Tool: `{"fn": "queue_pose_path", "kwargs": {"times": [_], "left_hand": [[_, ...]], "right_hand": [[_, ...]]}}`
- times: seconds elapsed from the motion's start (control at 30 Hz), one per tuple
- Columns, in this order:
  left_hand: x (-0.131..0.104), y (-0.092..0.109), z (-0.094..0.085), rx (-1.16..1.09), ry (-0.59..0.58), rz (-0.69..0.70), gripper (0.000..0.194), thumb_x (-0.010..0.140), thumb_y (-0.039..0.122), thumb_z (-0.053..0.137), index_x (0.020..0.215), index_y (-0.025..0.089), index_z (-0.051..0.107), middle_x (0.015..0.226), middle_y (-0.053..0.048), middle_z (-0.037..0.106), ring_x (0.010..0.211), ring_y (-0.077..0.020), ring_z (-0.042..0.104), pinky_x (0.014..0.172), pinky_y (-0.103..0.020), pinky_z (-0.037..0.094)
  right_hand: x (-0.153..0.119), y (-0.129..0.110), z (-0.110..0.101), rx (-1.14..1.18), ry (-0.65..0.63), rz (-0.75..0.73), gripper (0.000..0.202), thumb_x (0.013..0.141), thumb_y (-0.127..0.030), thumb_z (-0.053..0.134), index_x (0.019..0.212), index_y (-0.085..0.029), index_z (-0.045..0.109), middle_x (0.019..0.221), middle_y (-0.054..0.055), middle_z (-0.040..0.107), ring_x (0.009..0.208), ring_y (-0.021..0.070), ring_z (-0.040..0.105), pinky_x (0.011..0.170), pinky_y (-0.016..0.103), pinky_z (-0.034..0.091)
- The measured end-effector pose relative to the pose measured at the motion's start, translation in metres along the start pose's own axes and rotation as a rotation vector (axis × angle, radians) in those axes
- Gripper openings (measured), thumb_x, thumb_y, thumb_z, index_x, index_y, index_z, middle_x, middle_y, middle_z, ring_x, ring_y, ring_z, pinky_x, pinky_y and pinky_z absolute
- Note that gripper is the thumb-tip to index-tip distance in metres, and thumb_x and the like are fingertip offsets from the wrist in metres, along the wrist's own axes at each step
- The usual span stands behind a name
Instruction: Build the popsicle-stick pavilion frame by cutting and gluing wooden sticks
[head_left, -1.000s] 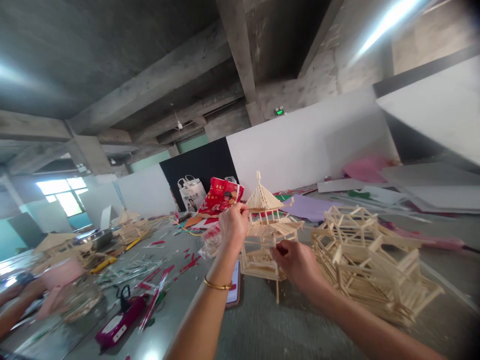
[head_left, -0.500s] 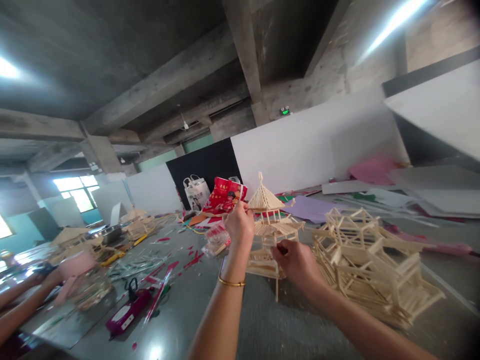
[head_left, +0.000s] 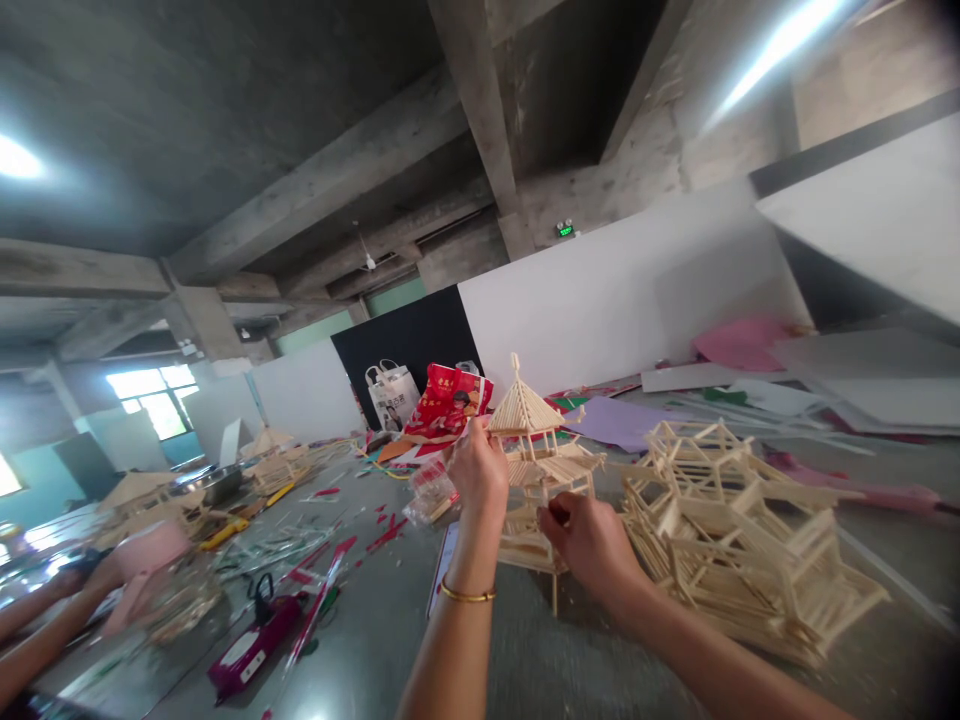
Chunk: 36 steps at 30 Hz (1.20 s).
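Observation:
A tiered pagoda model of pale wooden sticks (head_left: 529,412) stands upright near the middle of the table, its pointed roof on top. At its left side, by the upper roof, my left hand (head_left: 480,468) is closed, wearing a gold bangle; its fingertips are at the roof's edge. My right hand (head_left: 581,535) is pinched in front of the lower tier, and what it holds, if anything, is too small to make out. Parts of the lower tiers are hidden behind both hands. Right of the pagoda sits a larger stick framework (head_left: 750,540).
A purple glue gun (head_left: 255,645) and red scraps lie at the left front. Behind are a red bag (head_left: 448,402) and a white tote (head_left: 392,395). Another person's arms (head_left: 64,610) reach in at far left, beside a pink object (head_left: 154,550). Purple paper (head_left: 619,422) lies behind the models.
The view has shifted slightly. Both hands stay near the same parts of the pagoda, and more of a flat white-faced object shows beside my left wrist.

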<state>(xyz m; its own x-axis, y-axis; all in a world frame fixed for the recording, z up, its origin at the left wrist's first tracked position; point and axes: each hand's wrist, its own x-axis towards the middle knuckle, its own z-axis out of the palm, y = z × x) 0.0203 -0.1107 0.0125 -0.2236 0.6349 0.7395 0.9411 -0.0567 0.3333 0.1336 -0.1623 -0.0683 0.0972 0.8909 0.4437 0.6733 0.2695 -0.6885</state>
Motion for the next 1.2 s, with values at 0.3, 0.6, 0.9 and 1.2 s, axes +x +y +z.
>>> {"fn": "queue_pose_path", "kwargs": {"times": [0.3, 0.6, 0.9, 1.2], "left_hand": [[-0.0039, 0.0006, -0.0018, 0.018, 0.029, 0.005, 0.025, 0.079, 0.018, 0.056, 0.102, 0.027, 0.062, 0.085, -0.001, 0.072, 0.084, -0.0205, 0.064, 0.081, -0.031, 0.04], [-0.0027, 0.002, -0.0012, 0.02, 0.03, -0.044, 0.022, 0.08, 0.022, 0.057, 0.1, 0.028, 0.063, 0.084, -0.001, 0.072, 0.083, -0.0217, 0.063, 0.074, -0.031, 0.041], [-0.0007, 0.0063, -0.0042, 0.013, 0.026, -0.116, 0.022, 0.079, 0.022, 0.057, 0.099, 0.029, 0.063, 0.083, -0.002, 0.072, 0.083, -0.0223, 0.064, 0.073, -0.031, 0.042], [-0.0025, 0.0061, -0.0015, 0.015, 0.037, -0.182, 0.023, 0.079, 0.024, 0.055, 0.101, 0.03, 0.062, 0.082, -0.002, 0.072, 0.082, -0.0226, 0.064, 0.076, -0.032, 0.04]], "right_hand": [[-0.001, 0.0, 0.0007, 0.013, -0.003, -0.011, 0.024, 0.079, -0.027, 0.05, 0.059, -0.015, 0.053, 0.053, -0.002, 0.049, 0.05, 0.0066, 0.037, 0.051, 0.02, 0.02], [-0.0007, 0.0004, 0.0012, 0.011, 0.001, -0.002, 0.025, 0.079, -0.028, 0.05, 0.057, -0.015, 0.052, 0.052, -0.001, 0.048, 0.049, 0.007, 0.035, 0.05, 0.02, 0.02], [-0.0011, 0.0022, 0.0019, -0.029, -0.009, -0.013, 0.026, 0.08, -0.029, 0.049, 0.057, -0.015, 0.051, 0.052, -0.001, 0.05, 0.049, 0.0069, 0.041, 0.05, 0.021, 0.019], [-0.0003, 0.0057, 0.0067, -0.062, -0.015, -0.018, 0.026, 0.08, -0.029, 0.048, 0.058, -0.015, 0.052, 0.054, -0.001, 0.051, 0.05, 0.0075, 0.044, 0.05, 0.021, 0.019]]}}
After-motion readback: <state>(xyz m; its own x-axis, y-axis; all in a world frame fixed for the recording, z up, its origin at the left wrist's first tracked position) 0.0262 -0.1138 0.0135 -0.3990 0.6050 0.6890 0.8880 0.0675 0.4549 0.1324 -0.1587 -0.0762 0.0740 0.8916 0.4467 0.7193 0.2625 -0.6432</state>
